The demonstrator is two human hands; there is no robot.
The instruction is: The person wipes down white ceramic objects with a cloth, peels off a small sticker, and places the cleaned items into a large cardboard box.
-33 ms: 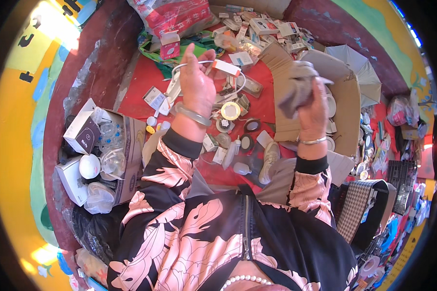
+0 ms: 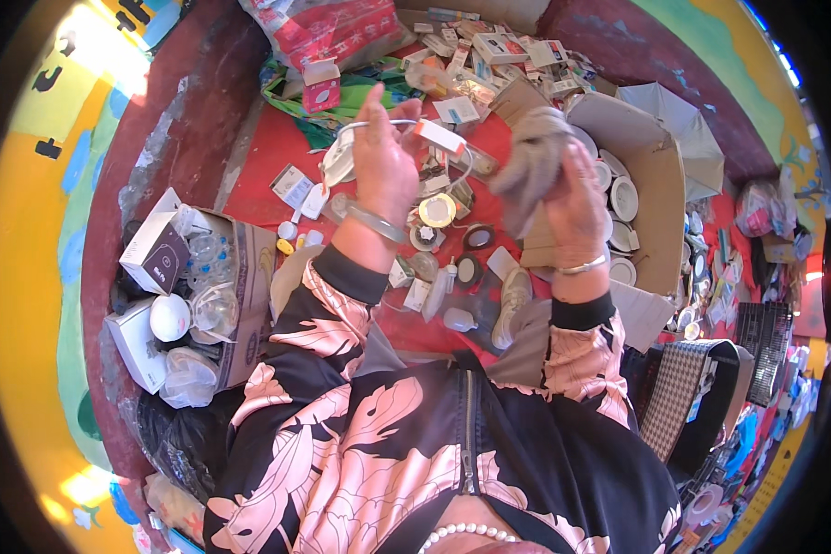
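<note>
My left hand (image 2: pixel 385 166) is closed round a white round downlight (image 2: pixel 338 159), partly hidden behind the fingers. A white cable loops from it to a small white driver box with orange ends (image 2: pixel 441 137), which hangs at the fingers' right. In my right hand (image 2: pixel 574 208) is a crumpled grey-brown cloth (image 2: pixel 533 166), gripped and slightly blurred, held apart from the lamp. Below the hands, on a red sheet (image 2: pixel 268 166), lie a round light with a yellowish face (image 2: pixel 437 210), black tape rolls (image 2: pixel 479 237) and a white bulb (image 2: pixel 460 319).
An open cardboard box (image 2: pixel 651 138) at the right holds several white round lights (image 2: pixel 624 198). Small cartons (image 2: pixel 500 49) are piled at the far side. At the left stands a box of bulbs and plastic packs (image 2: pixel 240 305). A houndstooth-patterned case (image 2: pixel 676 397) stands at the lower right.
My right hand has moved left with the cloth, closer to the driver box, uncovering more lights in the cardboard box. The left hand and the downlight have shifted slightly right.
</note>
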